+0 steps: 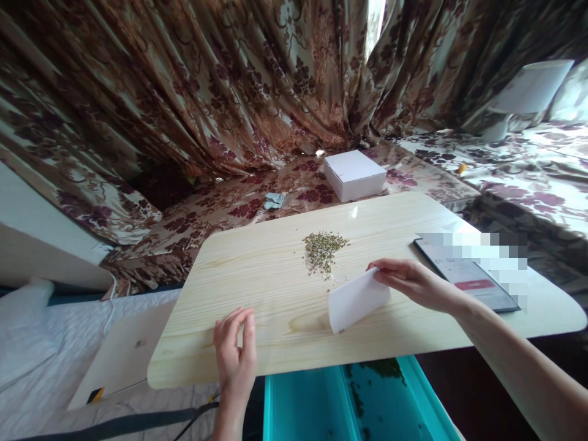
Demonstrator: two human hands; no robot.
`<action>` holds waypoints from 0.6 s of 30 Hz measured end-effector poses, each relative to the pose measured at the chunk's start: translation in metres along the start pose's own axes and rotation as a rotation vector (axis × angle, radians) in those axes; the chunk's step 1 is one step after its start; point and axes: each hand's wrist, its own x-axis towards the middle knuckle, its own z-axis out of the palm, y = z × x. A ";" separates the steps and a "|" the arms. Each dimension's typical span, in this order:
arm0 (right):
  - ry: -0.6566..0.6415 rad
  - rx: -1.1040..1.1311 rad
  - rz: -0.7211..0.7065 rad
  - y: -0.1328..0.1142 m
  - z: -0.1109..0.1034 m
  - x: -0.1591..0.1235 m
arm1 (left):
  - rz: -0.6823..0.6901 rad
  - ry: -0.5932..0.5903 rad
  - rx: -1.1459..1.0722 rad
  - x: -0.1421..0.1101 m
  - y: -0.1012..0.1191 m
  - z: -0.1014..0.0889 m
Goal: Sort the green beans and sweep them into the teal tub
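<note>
Closest to me, under the table's near edge, is a turquoise bin (303, 404) split by a divider, with dark green bits in its right-hand part. Just above it the left hand (235, 343) hangs near the table edge, fingers curled and thumb tip at or near the index tip; whether they actually touch I can't tell, and I see nothing between them. A little farther in, the right hand (416, 280) pinches a white card (358, 300) by its far right corner, thumb and fingers pressed onto the paper, so the card slants down and left from the grip toward the wooden table (202, 288). A few dark specks show by its lower edge; whether that edge touches the wood I can't make out.

To my eye, the step in hand is working loose green seeds (324, 250) with the card, and the next move calls for a low, steady edge and a light pinch, since thin paper could bend. The seeds lie in a loose heap on the tabletop, beyond the card and to the left of the right-hand grip, apart from both hands, with strays trailing toward the card. A phone (463, 272) lies to the right. Past the table sit a folded cloth (274, 200) and a white box (353, 176), backed by flowered curtains (229, 92)
</note>
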 end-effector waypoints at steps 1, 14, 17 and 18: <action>-0.044 0.000 0.014 -0.001 -0.002 -0.002 | -0.004 -0.005 -0.003 0.000 -0.001 0.000; 0.322 -0.059 -0.033 -0.007 -0.007 -0.045 | -0.029 -0.003 0.031 0.001 0.000 0.000; 0.415 -0.076 -0.061 -0.013 0.003 -0.036 | -0.039 -0.008 0.038 0.001 0.001 0.001; 0.424 -0.090 -0.075 -0.016 0.007 -0.033 | -0.042 -0.011 0.038 0.001 0.001 0.001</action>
